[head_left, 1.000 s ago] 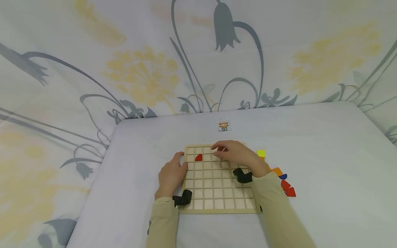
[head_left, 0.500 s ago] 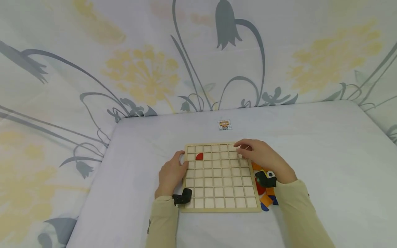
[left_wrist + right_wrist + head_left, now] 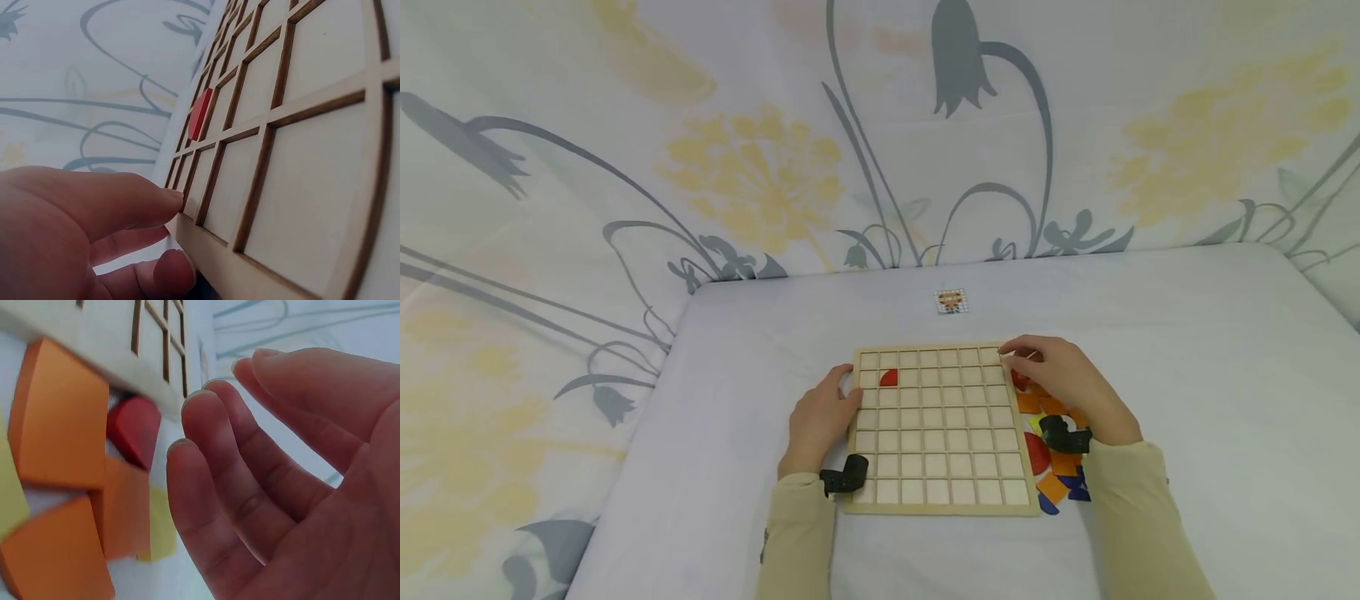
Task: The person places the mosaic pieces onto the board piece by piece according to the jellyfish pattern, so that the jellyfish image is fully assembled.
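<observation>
A wooden grid board (image 3: 942, 510) lies flat, a red quarter-round piece (image 3: 889, 378) in one cell near its upper left. My left hand (image 3: 818, 421) grips the board's left edge; in the left wrist view its thumb (image 3: 125, 203) lies on the frame, fingers below. Over the board's upper right corner is my right hand (image 3: 1063, 379), fingers loosely bent and holding nothing in the right wrist view. Beside the board, under and near that hand, lie orange pieces (image 3: 59, 419), a red piece (image 3: 136, 428) and a yellow piece (image 3: 164, 528).
Blue pieces (image 3: 1049, 505) and a large red piece (image 3: 1037, 452) lie along the board's right side. A small patterned card (image 3: 951, 302) is on the white tabletop (image 3: 760, 333) behind the board. A flowered cloth (image 3: 880, 167) rises at the back and left.
My right hand has moved right across the board to its upper right corner, uncovering cells. More of the coloured pieces show. The left hand keeps its grip on the edge.
</observation>
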`<act>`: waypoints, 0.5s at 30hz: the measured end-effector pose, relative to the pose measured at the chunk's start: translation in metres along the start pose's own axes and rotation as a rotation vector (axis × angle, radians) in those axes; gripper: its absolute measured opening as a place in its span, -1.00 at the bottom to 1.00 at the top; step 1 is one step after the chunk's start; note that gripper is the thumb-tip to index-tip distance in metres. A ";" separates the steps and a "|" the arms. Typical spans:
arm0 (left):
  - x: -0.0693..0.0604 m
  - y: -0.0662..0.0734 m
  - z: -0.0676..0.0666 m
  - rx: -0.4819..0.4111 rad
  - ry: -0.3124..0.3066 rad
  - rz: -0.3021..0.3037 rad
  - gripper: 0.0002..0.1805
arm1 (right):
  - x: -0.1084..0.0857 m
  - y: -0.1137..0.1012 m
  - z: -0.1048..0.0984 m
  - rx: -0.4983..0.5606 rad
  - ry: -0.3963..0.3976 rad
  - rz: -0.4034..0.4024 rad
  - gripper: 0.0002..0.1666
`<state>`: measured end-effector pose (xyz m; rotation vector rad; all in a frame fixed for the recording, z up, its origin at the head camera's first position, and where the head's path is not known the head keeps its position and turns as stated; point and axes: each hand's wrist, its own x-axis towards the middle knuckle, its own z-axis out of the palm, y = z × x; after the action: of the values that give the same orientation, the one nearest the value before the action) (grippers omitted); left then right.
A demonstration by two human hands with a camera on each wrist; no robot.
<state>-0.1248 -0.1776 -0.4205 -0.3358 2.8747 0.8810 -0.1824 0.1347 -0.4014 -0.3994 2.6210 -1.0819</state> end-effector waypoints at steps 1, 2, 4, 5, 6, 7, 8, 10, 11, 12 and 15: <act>0.000 -0.001 -0.001 0.001 0.001 0.000 -0.50 | -0.001 0.001 -0.002 -0.010 0.003 0.008 -0.65; 0.000 -0.001 -0.001 0.002 0.003 -0.001 -0.50 | -0.001 0.002 -0.003 -0.026 0.006 0.017 -0.65; 0.000 -0.001 -0.002 0.000 0.001 0.000 -0.50 | -0.002 0.006 -0.006 -0.032 0.000 0.048 -0.66; -0.001 -0.001 -0.002 0.000 -0.001 0.000 -0.50 | -0.003 0.008 -0.008 -0.039 -0.004 0.060 -0.66; -0.001 -0.001 -0.003 0.000 -0.004 0.000 -0.50 | -0.004 0.010 -0.009 -0.049 -0.008 0.066 -0.67; -0.001 -0.001 -0.003 0.000 -0.006 0.000 -0.50 | -0.004 0.012 -0.010 -0.060 -0.012 0.072 -0.67; -0.001 0.000 -0.003 -0.001 -0.009 -0.001 -0.50 | -0.005 0.015 -0.012 -0.068 -0.016 0.080 -0.67; -0.001 0.000 -0.002 -0.003 -0.013 -0.001 -0.49 | -0.007 0.020 -0.014 -0.084 -0.021 0.091 -0.67; -0.001 0.001 -0.002 -0.005 -0.015 -0.001 -0.49 | -0.008 0.022 -0.016 -0.092 -0.021 0.099 -0.67; -0.001 0.001 -0.002 -0.005 -0.016 -0.003 -0.49 | -0.009 0.024 -0.017 -0.095 -0.022 0.109 -0.66; -0.001 0.001 -0.002 -0.005 -0.012 -0.003 -0.50 | -0.010 0.028 -0.020 -0.091 -0.032 0.143 -0.63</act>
<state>-0.1246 -0.1780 -0.4179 -0.3335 2.8607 0.8870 -0.1845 0.1700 -0.4069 -0.2420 2.6314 -0.9069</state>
